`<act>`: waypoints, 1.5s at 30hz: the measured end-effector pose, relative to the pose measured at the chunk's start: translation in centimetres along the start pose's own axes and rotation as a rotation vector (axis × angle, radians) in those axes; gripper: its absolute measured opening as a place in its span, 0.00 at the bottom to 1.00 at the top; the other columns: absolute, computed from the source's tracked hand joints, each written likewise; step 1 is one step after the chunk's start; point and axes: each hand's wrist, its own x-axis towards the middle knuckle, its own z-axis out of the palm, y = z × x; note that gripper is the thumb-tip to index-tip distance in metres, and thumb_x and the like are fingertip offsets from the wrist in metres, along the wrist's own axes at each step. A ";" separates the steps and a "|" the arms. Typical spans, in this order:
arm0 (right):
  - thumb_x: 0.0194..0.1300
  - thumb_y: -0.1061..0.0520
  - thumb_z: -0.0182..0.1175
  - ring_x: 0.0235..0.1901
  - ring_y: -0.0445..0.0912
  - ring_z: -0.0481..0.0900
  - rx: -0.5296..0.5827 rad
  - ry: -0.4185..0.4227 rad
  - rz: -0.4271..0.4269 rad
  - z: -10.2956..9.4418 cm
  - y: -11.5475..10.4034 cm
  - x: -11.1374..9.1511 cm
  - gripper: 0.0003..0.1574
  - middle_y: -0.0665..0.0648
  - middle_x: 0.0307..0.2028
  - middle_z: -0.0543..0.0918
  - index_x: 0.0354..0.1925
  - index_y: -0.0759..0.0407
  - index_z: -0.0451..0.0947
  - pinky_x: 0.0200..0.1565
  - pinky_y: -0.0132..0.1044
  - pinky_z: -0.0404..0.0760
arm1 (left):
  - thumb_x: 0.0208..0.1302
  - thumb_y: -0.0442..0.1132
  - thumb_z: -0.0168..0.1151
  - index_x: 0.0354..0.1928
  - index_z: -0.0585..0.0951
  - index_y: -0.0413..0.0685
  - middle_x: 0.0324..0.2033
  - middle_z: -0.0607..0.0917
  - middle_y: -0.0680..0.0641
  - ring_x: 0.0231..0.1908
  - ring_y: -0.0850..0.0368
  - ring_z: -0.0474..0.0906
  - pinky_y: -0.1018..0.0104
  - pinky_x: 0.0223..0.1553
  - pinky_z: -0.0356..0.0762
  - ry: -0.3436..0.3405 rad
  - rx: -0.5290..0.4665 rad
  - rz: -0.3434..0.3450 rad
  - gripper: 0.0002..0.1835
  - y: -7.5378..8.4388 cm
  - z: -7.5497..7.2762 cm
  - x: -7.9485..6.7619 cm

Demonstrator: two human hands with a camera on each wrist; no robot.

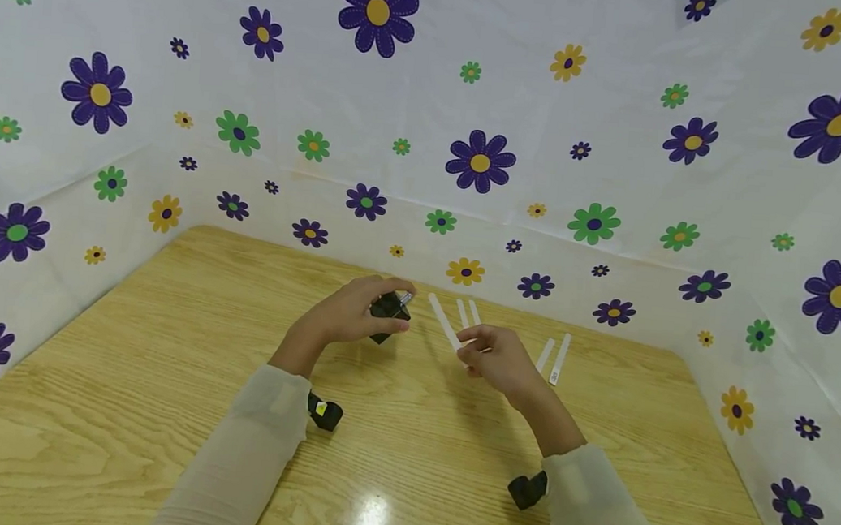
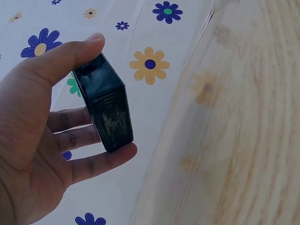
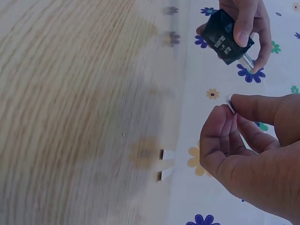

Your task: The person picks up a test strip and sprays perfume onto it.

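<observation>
Two sleeves [image 1: 231, 461] show, left hand [image 1: 349, 313] gripping one bottle [image 1: 390, 306], right hand [image 1: 505, 362] pinching one strip [image 1: 445, 321] of five.

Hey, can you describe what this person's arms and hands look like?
The left hand and right hand are gloveless. Both the left sleeve and right sleeve are long and off-white. A black left wrist camera bears a yellow-and-white label; the right wrist camera is black too.
</observation>
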 end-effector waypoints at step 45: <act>0.73 0.67 0.59 0.29 0.44 0.81 0.125 0.111 0.223 0.4 1.6 5.7 0.15 0.62 0.41 0.80 0.55 0.74 0.77 0.36 0.32 0.83 | 0.69 0.57 0.66 0.72 0.73 0.55 0.65 0.76 0.45 0.61 0.46 0.73 0.42 0.62 0.72 -0.025 0.005 -0.029 0.33 0.1 -0.4 0.0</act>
